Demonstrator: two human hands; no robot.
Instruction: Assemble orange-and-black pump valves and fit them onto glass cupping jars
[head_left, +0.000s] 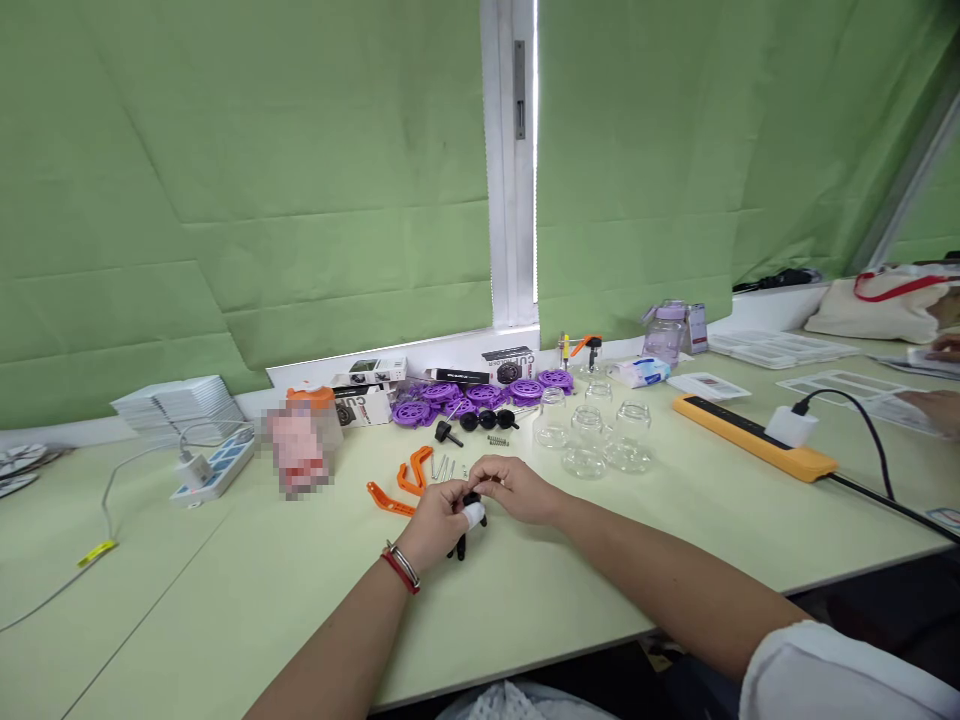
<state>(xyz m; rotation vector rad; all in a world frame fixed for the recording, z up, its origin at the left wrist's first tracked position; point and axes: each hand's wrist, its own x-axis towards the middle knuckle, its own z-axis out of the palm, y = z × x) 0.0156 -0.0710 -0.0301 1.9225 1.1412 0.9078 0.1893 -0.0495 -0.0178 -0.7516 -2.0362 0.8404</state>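
Observation:
My left hand is closed around a small black part, its thumb wrapped in something white. Against the top of that part, my right hand pinches with its fingertips; what lies between them is too small to make out. Black rod-like pieces show just below the hands on the table. Orange curved handles lie to the left, beside several thin metal pins. Beyond the hands are a coiled spring, black round-headed parts and a black piece with a shaft.
Several clear glass jars stand right of the hands. Purple slotted discs and boxes line the back. An orange power strip lies right, a white one left. Another person's hand appears at the right edge.

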